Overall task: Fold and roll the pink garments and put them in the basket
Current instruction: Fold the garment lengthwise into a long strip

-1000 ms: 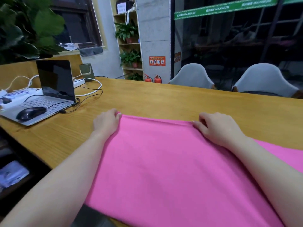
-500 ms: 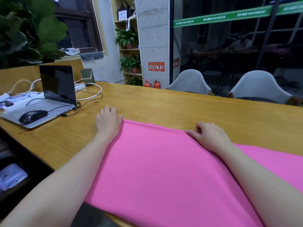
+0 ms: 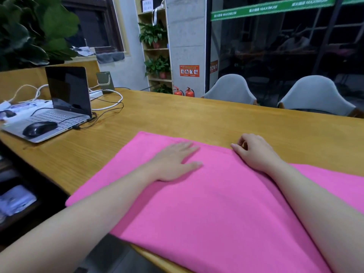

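A bright pink garment [image 3: 212,205] lies spread flat on the wooden table [image 3: 177,117], reaching from mid-table to the near edge and off the right side of the frame. My left hand [image 3: 175,162] rests palm down on the cloth near its far edge, fingers spread. My right hand [image 3: 254,152] sits at the far edge, fingers curled, with the fingertips pinching the hem. No basket is in view.
An open laptop [image 3: 59,107] with a black mouse [image 3: 39,128] on it stands at the table's left, with cables [image 3: 106,107] trailing beside it. Two grey chairs [image 3: 230,89] stand behind the far edge. Plants and a shelf stand behind.
My left hand has let go of the far left corner and slid right onto the cloth, now lying flat. My right hand stays at the far hem.
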### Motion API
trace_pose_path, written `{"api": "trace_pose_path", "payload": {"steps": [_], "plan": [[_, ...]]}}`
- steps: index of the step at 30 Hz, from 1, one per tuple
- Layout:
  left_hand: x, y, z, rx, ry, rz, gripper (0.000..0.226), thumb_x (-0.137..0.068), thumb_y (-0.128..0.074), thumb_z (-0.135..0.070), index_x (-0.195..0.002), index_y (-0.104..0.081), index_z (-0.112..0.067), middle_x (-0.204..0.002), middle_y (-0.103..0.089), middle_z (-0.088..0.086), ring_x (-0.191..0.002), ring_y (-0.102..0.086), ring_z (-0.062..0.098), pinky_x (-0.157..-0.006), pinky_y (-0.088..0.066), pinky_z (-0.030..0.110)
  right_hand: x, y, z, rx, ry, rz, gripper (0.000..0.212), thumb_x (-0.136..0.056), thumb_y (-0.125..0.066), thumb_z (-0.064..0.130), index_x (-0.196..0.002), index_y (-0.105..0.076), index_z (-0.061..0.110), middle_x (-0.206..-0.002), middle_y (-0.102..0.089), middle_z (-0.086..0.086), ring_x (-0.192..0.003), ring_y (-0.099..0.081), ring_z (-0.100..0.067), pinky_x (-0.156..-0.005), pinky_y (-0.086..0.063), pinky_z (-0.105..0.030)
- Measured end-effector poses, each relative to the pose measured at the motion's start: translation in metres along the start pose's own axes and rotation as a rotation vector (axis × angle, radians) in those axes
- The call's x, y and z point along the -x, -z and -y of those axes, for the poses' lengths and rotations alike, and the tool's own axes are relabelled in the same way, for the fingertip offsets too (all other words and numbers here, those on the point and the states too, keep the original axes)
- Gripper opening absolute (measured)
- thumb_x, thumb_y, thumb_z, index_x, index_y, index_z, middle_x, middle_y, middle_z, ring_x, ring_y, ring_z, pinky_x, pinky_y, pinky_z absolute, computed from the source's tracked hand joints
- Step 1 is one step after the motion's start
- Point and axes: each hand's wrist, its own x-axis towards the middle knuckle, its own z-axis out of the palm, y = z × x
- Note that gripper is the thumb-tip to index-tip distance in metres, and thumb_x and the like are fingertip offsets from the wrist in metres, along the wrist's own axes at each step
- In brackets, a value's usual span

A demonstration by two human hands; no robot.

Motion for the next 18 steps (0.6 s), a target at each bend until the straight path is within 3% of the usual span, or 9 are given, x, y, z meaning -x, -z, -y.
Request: {"api": "trace_pose_path", "payload": {"steps": [4,7,10,13,16,18], "plan": [[0.004,0.010,0.086,-0.028,0.284,-0.044,0.089,-0.087,-0.024,-0.086,-0.161,-0.018,-0.037,-0.170,-0.008,-0.004,-0.157,-0.005,0.013,-0.128,-0.005,0.038,0.009,0.004,0.000,0.179,0.115,-0.139,0.022,-0.097,-0.060,0.039,-0.089,-0.061,0.019,-0.084,-0.054,0.008,-0.084,-0.052,-0.021,-0.072,-0.037,-0.036],[0.002,0.011,0.105,-0.041,0.321,-0.054,0.094,-0.085,-0.017,-0.087,-0.162,-0.016,-0.034,-0.171,-0.007,-0.001,-0.157,-0.003,0.014,-0.128,-0.004,0.041,0.017,0.011,0.009,0.296,0.228,-0.204,0.016,-0.094,-0.062,0.032,-0.088,-0.066,0.018,-0.086,-0.061,0.001,-0.088,-0.060,-0.026,-0.072,-0.035,-0.036],[0.001,0.008,0.103,-0.046,0.303,-0.061,0.085,-0.093,-0.019,-0.079,-0.163,-0.017,-0.031,-0.171,-0.008,0.002,-0.157,-0.004,0.016,-0.128,-0.004,0.041,0.037,0.016,0.024,0.308,0.299,-0.095,0.018,-0.094,-0.058,0.031,-0.095,-0.071,0.019,-0.093,-0.065,-0.001,-0.093,-0.063,-0.029,-0.075,-0.045,-0.039],[0.000,0.010,0.100,-0.154,0.372,-0.115,0.073,-0.101,-0.026,-0.066,-0.160,-0.029,-0.023,-0.166,-0.025,0.012,-0.155,-0.020,0.025,-0.126,-0.014,0.046,0.072,0.022,0.020,0.250,0.271,0.074,0.030,-0.102,-0.050,0.036,-0.121,-0.069,0.022,-0.120,-0.066,-0.001,-0.112,-0.060,-0.026,-0.094,-0.050,-0.045],[-0.001,0.010,0.062,-0.421,0.377,-0.237,0.052,-0.105,-0.032,-0.044,-0.144,-0.047,-0.013,-0.146,-0.049,0.016,-0.136,-0.046,0.032,-0.114,-0.033,0.046,0.092,0.041,-0.006,0.193,0.166,0.149,0.039,-0.107,-0.042,0.034,-0.139,-0.059,0.020,-0.145,-0.056,-0.001,-0.134,-0.050,-0.023,-0.113,-0.039,-0.041],[-0.005,0.006,0.007,-0.348,0.215,-0.285,0.045,-0.105,-0.032,-0.034,-0.139,-0.051,-0.011,-0.142,-0.052,0.017,-0.133,-0.049,0.034,-0.111,-0.036,0.046,0.103,0.056,-0.020,0.154,0.093,0.176,0.041,-0.108,-0.041,0.027,-0.146,-0.053,0.017,-0.153,-0.049,-0.001,-0.141,-0.043,-0.020,-0.120,-0.028,-0.030]]}}
